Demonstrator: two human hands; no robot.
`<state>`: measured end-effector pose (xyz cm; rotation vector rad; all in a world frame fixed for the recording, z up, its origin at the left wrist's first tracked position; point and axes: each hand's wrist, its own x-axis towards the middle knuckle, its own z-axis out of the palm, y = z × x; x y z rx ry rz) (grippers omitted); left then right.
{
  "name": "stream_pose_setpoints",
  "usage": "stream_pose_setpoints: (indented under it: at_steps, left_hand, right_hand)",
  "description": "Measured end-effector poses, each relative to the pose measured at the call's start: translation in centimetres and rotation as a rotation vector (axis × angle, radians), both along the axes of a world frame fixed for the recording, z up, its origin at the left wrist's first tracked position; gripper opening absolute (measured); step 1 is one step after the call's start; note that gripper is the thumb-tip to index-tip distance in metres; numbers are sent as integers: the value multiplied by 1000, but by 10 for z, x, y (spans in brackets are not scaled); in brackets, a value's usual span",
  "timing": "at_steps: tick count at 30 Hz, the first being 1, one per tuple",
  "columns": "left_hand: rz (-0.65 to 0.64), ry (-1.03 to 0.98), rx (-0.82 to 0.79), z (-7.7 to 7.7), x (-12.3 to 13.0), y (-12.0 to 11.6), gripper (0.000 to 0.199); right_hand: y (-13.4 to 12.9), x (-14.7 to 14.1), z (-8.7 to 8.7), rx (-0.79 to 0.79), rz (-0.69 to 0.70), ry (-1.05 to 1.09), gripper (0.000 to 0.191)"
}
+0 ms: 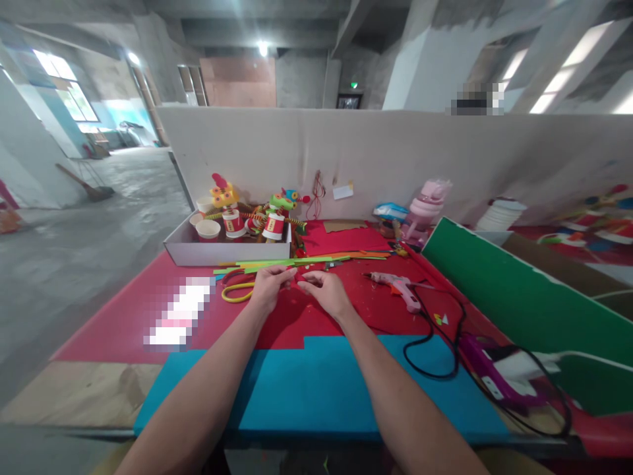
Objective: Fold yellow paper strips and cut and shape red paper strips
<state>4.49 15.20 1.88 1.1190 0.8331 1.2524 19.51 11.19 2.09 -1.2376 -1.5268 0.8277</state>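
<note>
My left hand (pixel 273 285) and my right hand (pixel 324 290) are close together over the red sheet (pixel 356 310) on the table. Both have their fingers pinched around a small red piece (pixel 298 278), mostly hidden by the fingertips. Scissors with yellow and red handles (pixel 237 292) lie just left of my left hand. Green and orange paper strips (pixel 341 257) are spread behind both hands. To the right of my right hand lies a pink glue gun (pixel 398 287) with a black cord. A blue sheet (pixel 306 389) lies under my forearms.
A white box (pixel 227 254) at the back left holds paper cups and colourful cup figures. A pink bottle (pixel 428 208) stands at the back. A green panel (pixel 524 310) and a purple power strip (pixel 494 373) are on the right. A pale partition (pixel 376 152) rises behind.
</note>
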Motion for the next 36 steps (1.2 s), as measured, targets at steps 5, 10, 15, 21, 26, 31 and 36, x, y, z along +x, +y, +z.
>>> stream_pose_setpoints:
  at_steps: [5, 10, 15, 21, 26, 31, 36]
  left_hand:
    - [-41, 38, 13, -3, 4, -3, 27]
    - [19, -14, -7, 0, -2, 2, 28]
    - [-91, 4, -52, -1, -3, 0, 30]
    - [-90, 81, -5, -5, 0, -1, 31]
    - [4, 27, -27, -2, -3, 3, 33]
    - [42, -25, -52, 2, -7, 6, 33]
    - [57, -40, -48, 3, -10, 8, 33]
  right_hand:
    - [-2, -2, 3, 62, -46, -86, 20]
    - [-3, -1, 3, -16, -1, -52, 14]
    - [0, 1, 0, -30, 0, -21, 15]
    - [0, 1, 1, -21, 3, -46, 17]
    - [-2, 2, 4, -33, 26, -82, 19]
    - [-2, 6, 4, -78, 63, -62, 23]
    - [-1, 7, 2, -110, 108, -76, 27]
